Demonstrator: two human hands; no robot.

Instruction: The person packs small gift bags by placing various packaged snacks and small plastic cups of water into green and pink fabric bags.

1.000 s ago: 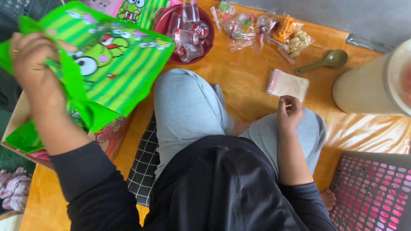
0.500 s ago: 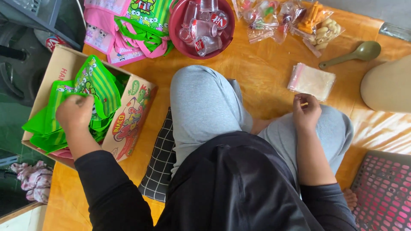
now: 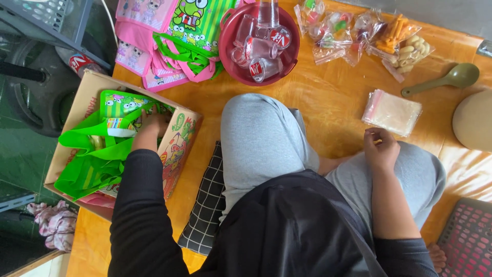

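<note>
My left hand (image 3: pixel 151 122) reaches down into an open cardboard box (image 3: pixel 177 154) at my left and presses on a green striped cartoon tote bag (image 3: pixel 105 133) lying inside it; the fingers are partly hidden by the bag. My right hand (image 3: pixel 380 149) rests on my right knee with its fingers curled around something small and yellowish that I cannot make out. A small clear plastic pouch (image 3: pixel 392 112) lies on the wooden floor just beyond that hand.
More pink and green tote bags (image 3: pixel 169 38) lie stacked at the back left. A dark red basin (image 3: pixel 228 56) holds clear plastic cups. Snack packets (image 3: pixel 359 33), a green spoon (image 3: pixel 451 79), a beige round container (image 3: pixel 474 120) and a pink perforated basket (image 3: pixel 469 241) sit on the right.
My left hand has lowered the green tote bag from up in the air into the cardboard box and now pushes it down. My right hand has stayed on my knee.
</note>
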